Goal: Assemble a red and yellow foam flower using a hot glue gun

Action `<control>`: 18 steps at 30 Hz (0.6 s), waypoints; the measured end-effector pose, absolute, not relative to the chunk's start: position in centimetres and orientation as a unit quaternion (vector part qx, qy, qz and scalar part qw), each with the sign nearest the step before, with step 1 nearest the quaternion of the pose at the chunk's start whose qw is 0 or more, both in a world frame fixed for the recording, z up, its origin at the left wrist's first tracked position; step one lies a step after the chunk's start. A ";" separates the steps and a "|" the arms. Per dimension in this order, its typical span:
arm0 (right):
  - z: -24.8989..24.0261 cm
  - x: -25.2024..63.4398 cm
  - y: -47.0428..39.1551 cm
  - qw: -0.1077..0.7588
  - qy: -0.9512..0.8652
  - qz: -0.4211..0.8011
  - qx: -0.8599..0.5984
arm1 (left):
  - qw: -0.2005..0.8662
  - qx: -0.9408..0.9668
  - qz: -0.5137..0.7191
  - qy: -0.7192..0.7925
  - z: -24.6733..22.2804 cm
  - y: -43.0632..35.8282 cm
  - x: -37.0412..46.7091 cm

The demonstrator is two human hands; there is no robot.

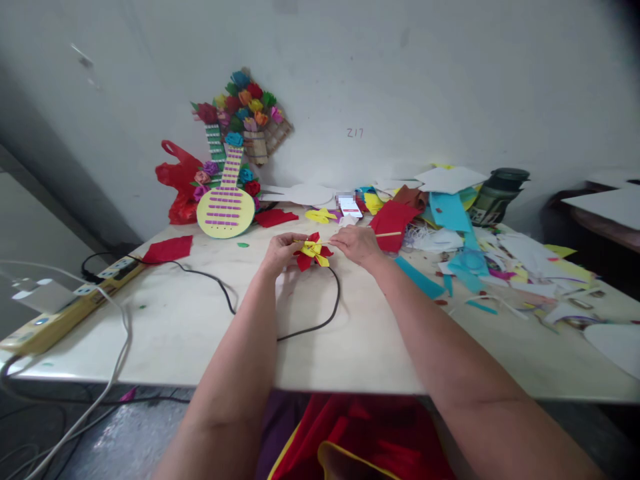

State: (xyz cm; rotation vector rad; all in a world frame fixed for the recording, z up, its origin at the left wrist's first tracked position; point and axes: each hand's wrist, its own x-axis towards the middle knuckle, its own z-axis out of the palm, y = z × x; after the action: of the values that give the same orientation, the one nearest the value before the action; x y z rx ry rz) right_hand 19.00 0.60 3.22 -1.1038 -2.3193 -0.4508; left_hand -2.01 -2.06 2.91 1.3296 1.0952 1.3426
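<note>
A red and yellow paper flower (pixel 313 251) is held just above the middle of the table. My left hand (pixel 285 251) pinches its left side, fingers closed on a petal edge. At the flower's right, my right hand (pixel 356 244) is closed around a thin wooden stick (pixel 389 235), which sticks out to the right past the knuckles. The stick's other end points toward the flower's centre; whether it touches the flower is too small to tell. Under the flower a black cable (pixel 336 308) curves across the table.
A yellow paper guitar (pixel 225 212) and paper flowers (pixel 245 97) stand at the back left. A power strip (pixel 45 327) lies at the left edge. Paper scraps (pixel 425 277), a phone (pixel 349 205) and a dark bottle (pixel 497 197) are at the back and right.
</note>
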 end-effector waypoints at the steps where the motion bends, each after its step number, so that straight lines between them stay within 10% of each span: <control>1: 3.2 19.0 0.6 0.265 -0.858 -0.166 -0.408 | 0.460 0.541 0.546 0.445 2.9 -2.1 -2.0; 18: 3.3 19.1 0.6 0.258 -0.860 -0.172 -0.405 | 0.454 0.551 0.546 0.439 3.0 -2.0 -2.1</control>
State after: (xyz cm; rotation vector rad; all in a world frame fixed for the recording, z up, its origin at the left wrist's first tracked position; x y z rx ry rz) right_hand 19.05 0.57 3.30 -1.0987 -2.3329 -0.4670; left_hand -2.06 -1.99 2.99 1.3598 1.0834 1.3470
